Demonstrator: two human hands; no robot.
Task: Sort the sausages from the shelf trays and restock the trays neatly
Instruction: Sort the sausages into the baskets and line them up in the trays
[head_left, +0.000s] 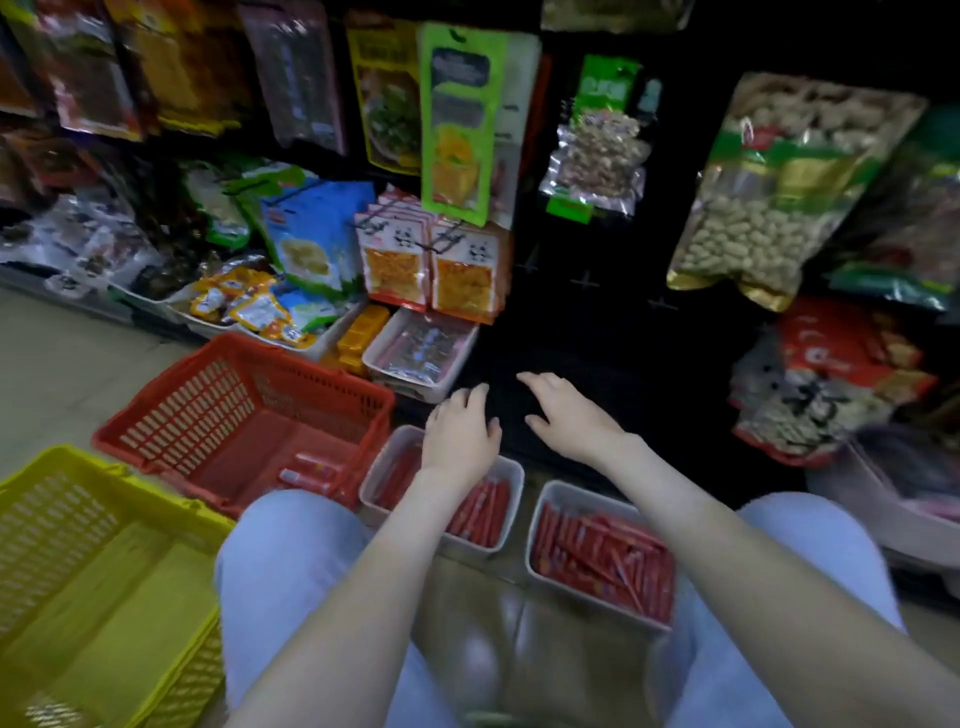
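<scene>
A slotted plastic yellow basket (93, 571) and red basket (234, 415) are set on the floor. Slim, shiny red-wrapped sausages (602, 561) are packed in two white rectangular tubs, the left tray (371, 486) and the right tray (537, 519). Above them the left hand (460, 436) and right hand (569, 415) are spread, each grip released, nothing grasped.

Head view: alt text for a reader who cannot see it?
Open, empty, the left hand and right hand reach toward a dark shelf beyond the left tray and right tray of red sausages; a red basket and yellow basket sit left.
</scene>
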